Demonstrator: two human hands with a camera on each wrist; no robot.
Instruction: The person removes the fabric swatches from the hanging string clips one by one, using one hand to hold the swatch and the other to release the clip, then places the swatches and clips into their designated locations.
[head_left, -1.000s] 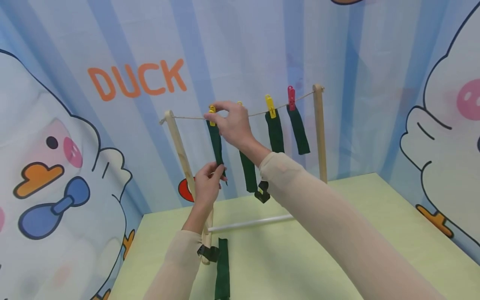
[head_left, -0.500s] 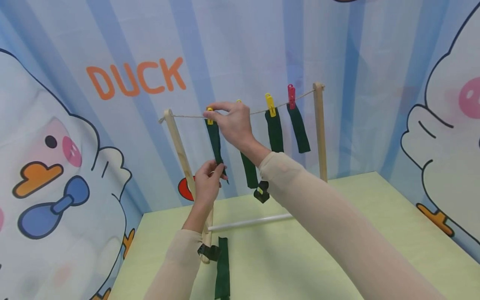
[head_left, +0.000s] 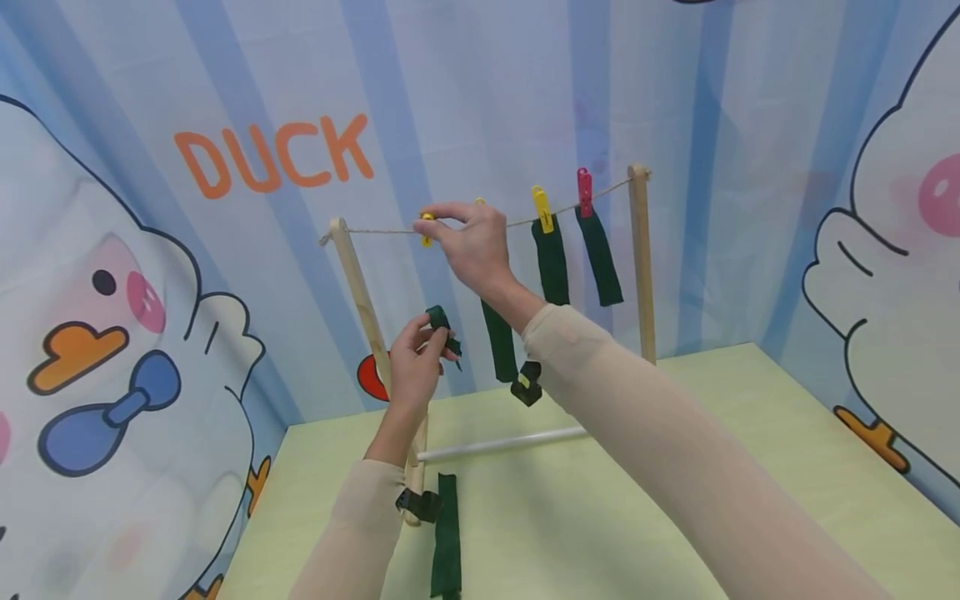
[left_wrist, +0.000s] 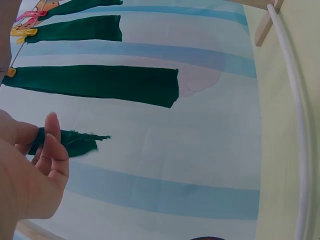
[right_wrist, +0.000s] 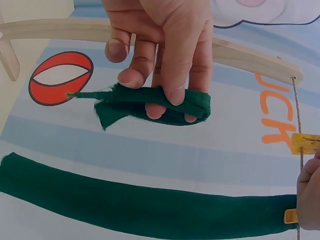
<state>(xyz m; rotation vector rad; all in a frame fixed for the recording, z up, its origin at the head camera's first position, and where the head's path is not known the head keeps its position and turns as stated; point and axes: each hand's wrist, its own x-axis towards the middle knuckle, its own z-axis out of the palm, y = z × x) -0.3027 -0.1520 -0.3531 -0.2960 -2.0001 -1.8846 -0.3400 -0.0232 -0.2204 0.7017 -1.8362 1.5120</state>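
Near frame centre, the left hand (head_left: 415, 365) pinches 1 folded green cloth strip (head_left: 437, 317); the right hand (head_left: 476, 248), 1 yellow plastic clothespin (head_left: 427, 241).

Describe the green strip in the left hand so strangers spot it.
Find the wooden frame with string across its top. Beneath the string's left part, the left hand pinches the strip. It alone is folded over; three others hang pegged, another lies on the table.

The head view looks forward and down; both nearer wrist views share the left hand (head_left: 415, 364).
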